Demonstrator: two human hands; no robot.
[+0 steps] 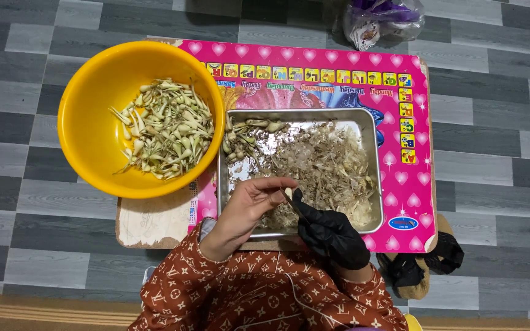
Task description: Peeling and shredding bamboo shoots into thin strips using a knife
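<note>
Bare left hand [249, 205] pinches a small bulb [284, 195] over the near edge of the metal tray [372, 178], gloved right hand [332, 236] gripping a knife [294, 205] angled far-left into it.

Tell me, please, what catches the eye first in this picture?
The bright yellow bowl of pale peeled stalks at upper left. Beside it stands a metal tray full of dry peelings, on a pink board. Over the tray's near edge, the bare left hand meets the black-gloved right hand.
</note>
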